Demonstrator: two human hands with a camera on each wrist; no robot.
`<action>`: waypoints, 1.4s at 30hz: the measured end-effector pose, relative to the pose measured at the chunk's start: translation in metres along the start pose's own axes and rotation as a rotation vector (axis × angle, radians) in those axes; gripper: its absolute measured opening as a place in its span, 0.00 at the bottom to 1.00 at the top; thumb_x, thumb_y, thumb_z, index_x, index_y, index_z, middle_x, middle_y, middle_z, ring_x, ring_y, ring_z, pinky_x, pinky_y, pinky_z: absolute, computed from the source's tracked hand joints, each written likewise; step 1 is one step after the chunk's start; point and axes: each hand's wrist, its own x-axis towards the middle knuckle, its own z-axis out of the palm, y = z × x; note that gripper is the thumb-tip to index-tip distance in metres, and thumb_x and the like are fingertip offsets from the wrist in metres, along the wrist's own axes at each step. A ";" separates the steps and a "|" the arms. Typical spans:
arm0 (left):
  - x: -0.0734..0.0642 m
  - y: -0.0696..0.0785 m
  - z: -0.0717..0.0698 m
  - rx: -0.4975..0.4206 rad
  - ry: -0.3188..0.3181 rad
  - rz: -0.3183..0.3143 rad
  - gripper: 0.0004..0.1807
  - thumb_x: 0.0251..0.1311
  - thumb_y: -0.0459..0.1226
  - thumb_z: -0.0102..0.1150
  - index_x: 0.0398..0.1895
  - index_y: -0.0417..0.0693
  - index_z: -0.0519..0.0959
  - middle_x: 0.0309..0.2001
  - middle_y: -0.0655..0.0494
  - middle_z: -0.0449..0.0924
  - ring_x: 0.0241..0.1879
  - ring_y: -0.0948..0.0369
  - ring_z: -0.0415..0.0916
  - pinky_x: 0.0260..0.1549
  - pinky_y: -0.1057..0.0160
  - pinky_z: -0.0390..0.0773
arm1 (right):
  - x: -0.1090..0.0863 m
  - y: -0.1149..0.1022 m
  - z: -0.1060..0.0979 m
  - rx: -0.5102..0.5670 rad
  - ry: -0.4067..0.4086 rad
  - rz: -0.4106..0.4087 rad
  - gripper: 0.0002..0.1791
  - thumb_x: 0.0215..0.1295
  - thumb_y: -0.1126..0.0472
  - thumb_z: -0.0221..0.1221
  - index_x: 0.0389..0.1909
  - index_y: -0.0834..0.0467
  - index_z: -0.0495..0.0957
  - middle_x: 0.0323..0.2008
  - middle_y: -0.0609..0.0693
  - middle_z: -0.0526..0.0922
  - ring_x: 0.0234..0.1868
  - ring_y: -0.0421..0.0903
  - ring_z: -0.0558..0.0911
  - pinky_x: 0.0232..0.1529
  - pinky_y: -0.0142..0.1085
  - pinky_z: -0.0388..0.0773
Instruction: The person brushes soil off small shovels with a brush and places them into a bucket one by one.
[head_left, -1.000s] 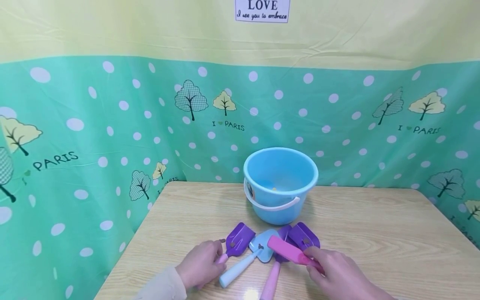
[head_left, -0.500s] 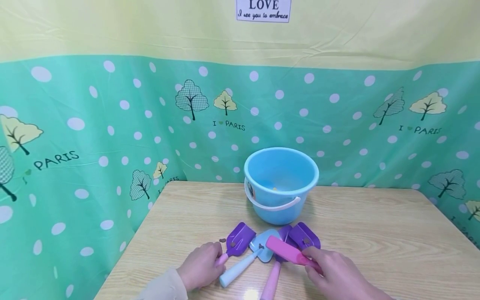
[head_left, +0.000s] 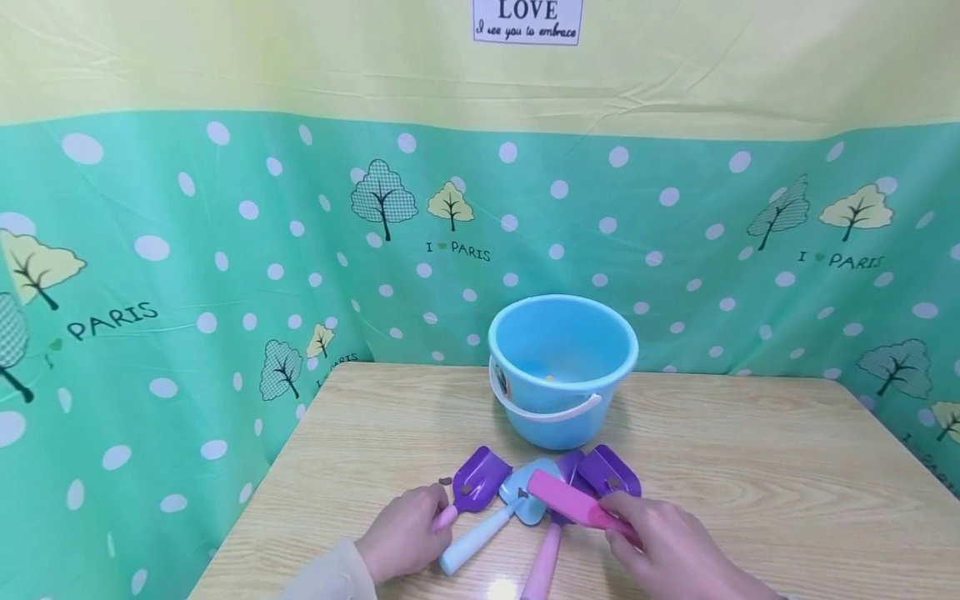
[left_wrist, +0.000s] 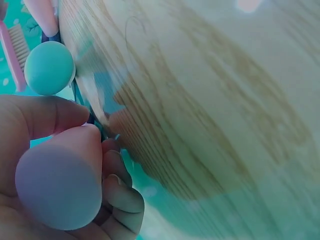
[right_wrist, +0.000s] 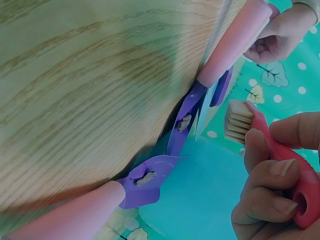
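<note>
My left hand (head_left: 405, 535) grips the pink handle (left_wrist: 60, 180) of a purple toy shovel (head_left: 480, 481) lying on the table, a brown clump on its blade. My right hand (head_left: 667, 540) holds a pink brush (right_wrist: 265, 132) with cream bristles (right_wrist: 239, 121) by its handle. In the head view the brush's head is over a light-blue shovel (head_left: 485, 535), which also bears a brown bit. Two more purple shovels lie close by, one with its pink handle (head_left: 542, 562) toward me, the other (head_left: 611, 473) partly behind the right hand. In the right wrist view clumps (right_wrist: 146, 178) sit on their blades.
A light-blue bucket (head_left: 562, 417) with a white handle stands upright behind the shovels; something small and yellow shows inside. A small brown crumb (head_left: 446, 481) lies on the wooden table (head_left: 750, 467) beside the left shovel. A green printed cloth (head_left: 247, 208) surrounds the table's back and sides.
The brush in my right hand has shifted slightly left over the light-blue shovel. My left hand stays on the shovel handle, and the shovels and bucket hold their places.
</note>
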 end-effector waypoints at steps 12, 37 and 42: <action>0.002 0.003 0.000 -0.102 -0.028 -0.056 0.08 0.51 0.35 0.60 0.34 0.45 0.75 0.22 0.63 0.70 0.18 0.67 0.66 0.16 0.68 0.69 | 0.003 -0.005 -0.003 0.023 -0.031 0.048 0.12 0.57 0.63 0.62 0.43 0.52 0.79 0.19 0.34 0.66 0.20 0.31 0.65 0.21 0.28 0.63; -0.002 0.008 -0.017 -0.105 -0.009 -0.095 0.08 0.53 0.36 0.62 0.34 0.43 0.77 0.23 0.62 0.72 0.19 0.66 0.66 0.16 0.68 0.69 | 0.028 -0.033 -0.001 0.096 0.000 -0.062 0.12 0.60 0.61 0.61 0.45 0.52 0.79 0.18 0.34 0.66 0.18 0.30 0.66 0.18 0.28 0.66; -0.005 0.010 -0.022 -0.113 -0.002 -0.090 0.06 0.54 0.37 0.61 0.31 0.46 0.76 0.20 0.63 0.70 0.17 0.67 0.65 0.15 0.67 0.68 | 0.037 -0.042 0.002 0.102 0.005 -0.100 0.12 0.61 0.61 0.61 0.46 0.53 0.80 0.17 0.34 0.67 0.19 0.31 0.66 0.18 0.27 0.66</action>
